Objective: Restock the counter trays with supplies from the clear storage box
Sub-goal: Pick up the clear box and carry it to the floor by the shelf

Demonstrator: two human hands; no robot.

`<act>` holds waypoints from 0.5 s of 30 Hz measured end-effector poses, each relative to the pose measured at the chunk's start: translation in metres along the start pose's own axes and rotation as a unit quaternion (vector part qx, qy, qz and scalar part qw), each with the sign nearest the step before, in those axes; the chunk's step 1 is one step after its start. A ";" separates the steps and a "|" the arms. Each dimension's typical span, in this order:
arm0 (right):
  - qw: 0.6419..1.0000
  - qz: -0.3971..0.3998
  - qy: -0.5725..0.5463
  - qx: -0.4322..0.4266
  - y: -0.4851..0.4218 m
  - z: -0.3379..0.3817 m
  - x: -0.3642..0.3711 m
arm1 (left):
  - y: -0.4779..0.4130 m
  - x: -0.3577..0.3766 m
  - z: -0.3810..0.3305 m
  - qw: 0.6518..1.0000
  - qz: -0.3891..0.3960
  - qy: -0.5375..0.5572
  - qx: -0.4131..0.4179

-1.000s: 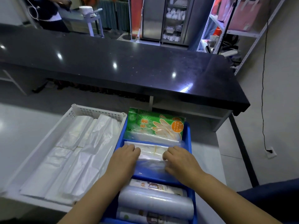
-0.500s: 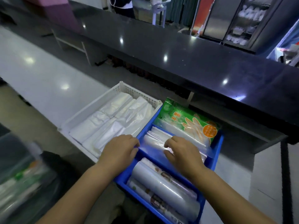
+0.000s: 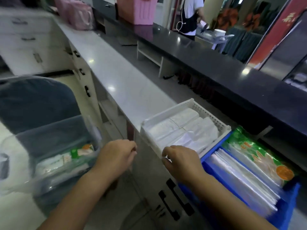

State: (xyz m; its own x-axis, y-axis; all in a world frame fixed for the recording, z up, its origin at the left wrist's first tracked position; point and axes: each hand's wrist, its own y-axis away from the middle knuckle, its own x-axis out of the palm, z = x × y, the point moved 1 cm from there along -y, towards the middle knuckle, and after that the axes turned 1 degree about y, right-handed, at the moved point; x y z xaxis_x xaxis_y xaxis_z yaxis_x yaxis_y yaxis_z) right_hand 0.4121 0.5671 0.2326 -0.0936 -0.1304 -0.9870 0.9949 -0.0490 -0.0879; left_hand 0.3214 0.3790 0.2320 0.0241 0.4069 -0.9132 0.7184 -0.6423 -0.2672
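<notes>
- Hands: left hand [image 3: 116, 156] and right hand [image 3: 181, 161] sit apart at lower centre of the frame, each with loosely curled fingers and nothing visible in its grasp.
- Left hand: hovers in the gap between the clear storage box [image 3: 95, 136] and the white tray [image 3: 176, 107], touching neither.
- Right hand: lies just beside the near corner of the white tray, with its forearm crossing the near-left corner of the blue tray [image 3: 209, 152]; whether the fingertips touch the white tray cannot be told.
- Clear storage box: occupies the lower left of the frame, below counter level, and is blurred; green-and-white packets [image 3: 78, 152] lie inside it.
- White tray: rests on the white counter [image 3: 116, 77] at centre right, its perforated walls enclosing folded white plastic bags [image 3: 184, 130].
- Blue tray: stands touching the right side of the white tray, at lower right of the frame; it holds a stack of clear bags [image 3: 242, 178], and a green glove packet [image 3: 259, 153] leans along its far side.
- Surroundings: a black raised counter [image 3: 216, 63] runs diagonally behind both trays; a pink box [image 3: 137, 9] stands on it at the upper centre.
- Cabinet doors with black handles [image 3: 172, 200] show below the hands.
- Background: a person [image 3: 191, 14] stands beyond the black counter at the upper right.
</notes>
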 end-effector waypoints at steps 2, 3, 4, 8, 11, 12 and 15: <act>1.000 -0.004 -0.005 -0.012 -0.021 0.041 0.015 | 0.024 -0.016 0.048 0.999 0.016 -0.009 -0.042; 1.000 -0.008 -0.014 -0.022 -0.031 0.064 0.024 | 0.037 -0.022 0.074 0.998 0.027 -0.013 -0.062; 0.999 -0.009 -0.022 -0.031 -0.041 0.086 0.034 | 0.050 -0.027 0.101 0.996 0.030 -0.014 -0.083; 0.996 0.031 -0.055 -0.055 -0.079 0.175 0.080 | 0.102 -0.049 0.201 0.985 0.045 -0.015 -0.166; 0.990 0.077 -0.091 -0.071 -0.101 0.226 0.107 | 0.136 -0.062 0.258 0.976 0.070 -0.028 -0.202; 0.988 0.091 -0.097 -0.071 -0.107 0.239 0.114 | 0.146 -0.067 0.274 0.973 0.075 -0.029 -0.215; 0.987 0.114 -0.095 -0.064 -0.126 0.269 0.134 | 0.168 -0.076 0.317 0.964 0.081 -0.027 -0.252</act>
State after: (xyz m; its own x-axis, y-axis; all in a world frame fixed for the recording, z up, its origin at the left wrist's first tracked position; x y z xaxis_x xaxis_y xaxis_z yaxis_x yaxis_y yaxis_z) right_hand 0.2640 0.2897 0.1475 0.1409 -0.3077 -0.9410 0.9863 0.1265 0.1063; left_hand 0.2192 0.0342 0.1589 0.1371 0.2851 -0.9487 0.9550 -0.2925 0.0501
